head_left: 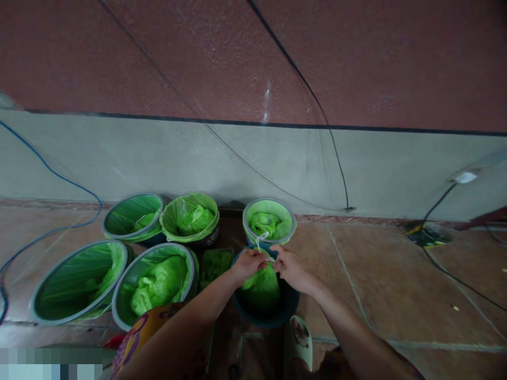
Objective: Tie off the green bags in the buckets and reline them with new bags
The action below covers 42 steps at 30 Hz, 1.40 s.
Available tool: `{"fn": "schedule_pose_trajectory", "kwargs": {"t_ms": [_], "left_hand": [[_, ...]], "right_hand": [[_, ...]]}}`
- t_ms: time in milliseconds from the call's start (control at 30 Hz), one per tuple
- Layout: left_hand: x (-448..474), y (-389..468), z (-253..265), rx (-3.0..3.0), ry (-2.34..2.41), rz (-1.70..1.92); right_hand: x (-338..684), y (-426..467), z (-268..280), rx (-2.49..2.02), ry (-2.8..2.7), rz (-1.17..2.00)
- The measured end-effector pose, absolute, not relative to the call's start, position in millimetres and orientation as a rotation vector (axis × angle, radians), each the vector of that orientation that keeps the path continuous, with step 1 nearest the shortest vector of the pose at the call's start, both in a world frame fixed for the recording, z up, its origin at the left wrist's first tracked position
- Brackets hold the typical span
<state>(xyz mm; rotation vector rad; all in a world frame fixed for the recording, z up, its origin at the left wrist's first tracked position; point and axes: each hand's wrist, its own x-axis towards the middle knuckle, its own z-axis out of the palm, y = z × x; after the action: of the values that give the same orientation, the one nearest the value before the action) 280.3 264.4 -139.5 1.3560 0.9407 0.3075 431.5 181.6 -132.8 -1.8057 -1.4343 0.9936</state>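
A dark blue bucket stands on the floor in front of me with a green plastic bag in it. Over this bucket, my left hand is closed, its fingers pinching a white string at the top of the bag. Close by on the right, my right hand also pinches the string, with its index finger bent toward the left hand. The two hands nearly touch, and a loose end of the string sticks up between them. The bag's gathered neck is partly hidden by my fingers.
Behind the blue bucket is a grey-rimmed bucket holding a green bag. Several green-lined buckets and a small green tub stand to the left. A blue hose runs at the far left; a black cable crosses the tiles at right.
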Motion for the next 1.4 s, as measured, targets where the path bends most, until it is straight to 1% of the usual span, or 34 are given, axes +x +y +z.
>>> {"fn": "schedule_pose_trajectory", "kwargs": {"t_ms": [100, 167, 200, 233, 300, 367, 433, 500, 633, 733, 833, 900, 967, 1200, 1300, 1400], "left_hand": [[278, 268, -139, 1.451, 1.015, 0.310], [276, 269, -137, 1.642, 1.014, 0.291], [275, 269, -135, 1.784, 0.983, 0.286], [274, 269, -133, 1.941, 0.932, 0.286], [272, 268, -126, 2.227, 0.786, 0.300], [271, 266, -119, 2.405, 0.626, 0.327], [270, 265, -111, 2.494, 0.502, 0.366], [269, 266, -106, 2.545, 0.436, 0.419], [266, 265, -103, 2.588, 0.428, 0.545], [264, 261, -109, 2.488, 0.494, 0.694], [265, 259, -112, 2.275, 0.574, 0.849], [265, 260, -111, 2.165, 0.621, 0.877], [266, 262, -108, 2.094, 0.646, 0.850], [269, 265, -109, 1.999, 0.634, 0.735], [269, 265, -113, 2.104, 0.784, 0.593], [267, 265, -116, 2.232, 0.934, 0.396]], "right_hand": [[431, 178, -124, -1.753, -1.430, 1.164], [432, 176, -118, -1.765, -1.445, 1.306], [434, 176, -115, -1.796, -1.472, 1.313], [436, 176, -114, -1.838, -1.504, 1.258], [440, 181, -115, -1.892, -1.542, 1.043], [442, 187, -118, -1.853, -1.495, 0.889], [440, 193, -121, -1.734, -1.425, 0.905], [435, 196, -124, -1.586, -1.380, 1.007], [427, 195, -123, -1.438, -1.168, 1.277], [427, 192, -118, -1.387, -1.023, 1.441], [430, 191, -112, -1.357, -0.986, 1.503], [431, 191, -109, -1.351, -1.005, 1.517], [431, 191, -106, -1.383, -1.007, 1.504], [427, 192, -105, -1.627, -0.842, 1.270], [430, 190, -107, -1.717, -0.779, 1.285], [441, 187, -113, -1.854, -0.836, 1.307]]}}
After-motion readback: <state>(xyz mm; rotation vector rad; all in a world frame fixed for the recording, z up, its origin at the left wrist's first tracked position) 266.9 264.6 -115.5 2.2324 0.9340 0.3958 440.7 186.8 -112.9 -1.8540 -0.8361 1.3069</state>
